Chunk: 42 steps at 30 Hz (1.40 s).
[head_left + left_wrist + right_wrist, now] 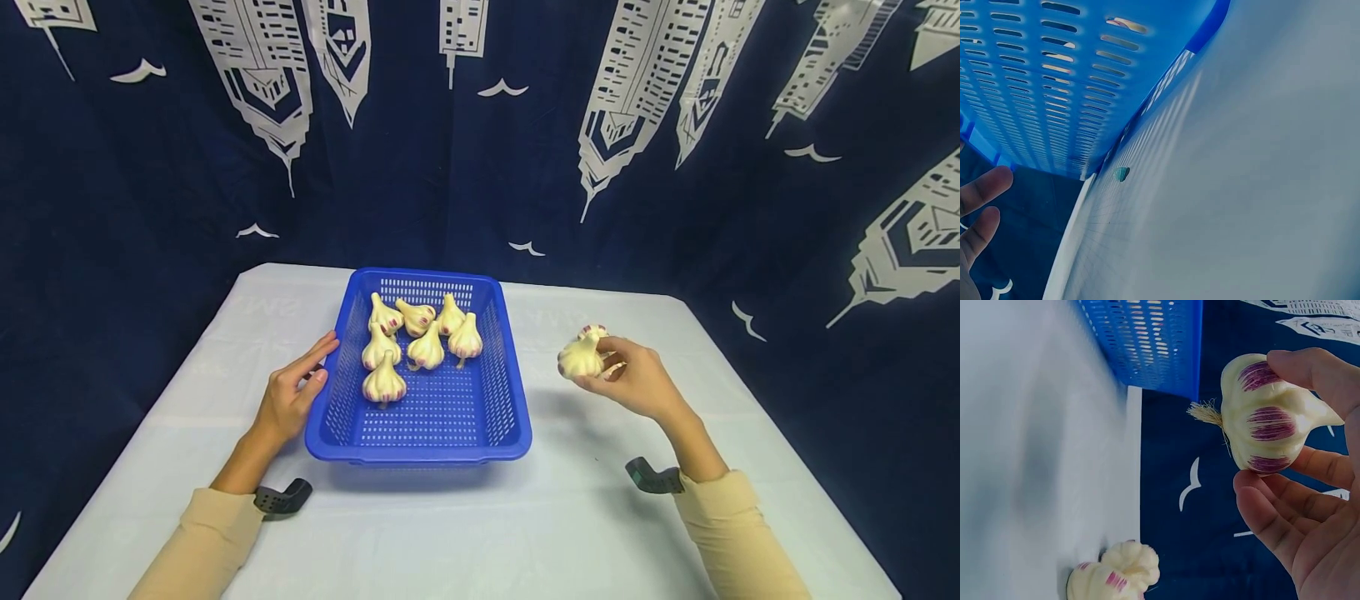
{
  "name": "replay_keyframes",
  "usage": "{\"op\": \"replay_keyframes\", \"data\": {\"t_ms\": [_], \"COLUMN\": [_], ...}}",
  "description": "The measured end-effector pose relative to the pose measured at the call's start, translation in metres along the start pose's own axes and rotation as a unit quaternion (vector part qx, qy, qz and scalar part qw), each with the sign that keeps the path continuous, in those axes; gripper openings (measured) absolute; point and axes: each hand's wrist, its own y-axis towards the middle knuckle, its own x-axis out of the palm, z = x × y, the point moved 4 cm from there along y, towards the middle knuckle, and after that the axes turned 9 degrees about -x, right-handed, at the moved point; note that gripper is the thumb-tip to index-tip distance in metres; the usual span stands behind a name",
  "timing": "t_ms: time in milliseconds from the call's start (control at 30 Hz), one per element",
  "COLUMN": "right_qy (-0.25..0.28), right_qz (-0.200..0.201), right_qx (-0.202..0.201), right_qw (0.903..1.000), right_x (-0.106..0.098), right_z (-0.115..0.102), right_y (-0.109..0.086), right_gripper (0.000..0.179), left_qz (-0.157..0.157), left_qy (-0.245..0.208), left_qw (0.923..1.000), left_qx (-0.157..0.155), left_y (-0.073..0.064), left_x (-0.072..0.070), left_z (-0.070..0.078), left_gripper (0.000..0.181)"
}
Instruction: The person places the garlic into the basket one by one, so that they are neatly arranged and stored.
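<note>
My right hand (626, 379) pinches a garlic bulb (1266, 415) between thumb and fingertips, to the right of the blue basket. The bulb is cream with purple streaks; in the right wrist view its dry roots point left, towards the basket. At the basket's left side, my left hand (288, 396) rests its extended fingers against the rim of the blue plastic basket (422, 454). Several more garlic bulbs (426, 346) lie inside, grouped at the back and left. The left wrist view shows the basket's slotted outer wall (1029, 75) beside the fingertips (997, 181).
Beyond the right hand, two loose garlic bulbs (1107, 575) sit on the white-covered table (525, 533); the head view shows part of one bulb (595, 330) behind the held one. A dark blue curtain (420, 183) with white building prints hangs past the table's far edge.
</note>
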Motion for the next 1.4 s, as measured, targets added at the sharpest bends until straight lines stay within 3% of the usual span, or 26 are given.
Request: {"op": "replay_keyframes", "data": {"t_ms": [233,700,1400], "right_qy": [0.001,-0.004,0.061], "right_qz": [0.001,0.006,0.01], "right_qx": [-0.018,-0.016,-0.08], "right_qw": [0.9998,0.9999,0.9949], "right_x": [0.001,0.0,0.008], "right_z": [-0.005,-0.021,-0.08], "right_y": [0.006,0.019,0.062], "right_gripper": [0.056,0.058,0.056], "left_qz": [0.001,0.002,0.001], "left_qy": [-0.002,-0.013,-0.014], "left_qw": [1.0,0.9999,0.9999], "left_qx": [0.004,0.005,-0.001], "left_y": [-0.001,0.002,0.0], "left_x": [0.0,0.0,0.0], "left_z": [0.001,0.003,0.001], "left_gripper": [0.046,0.045,0.045]}}
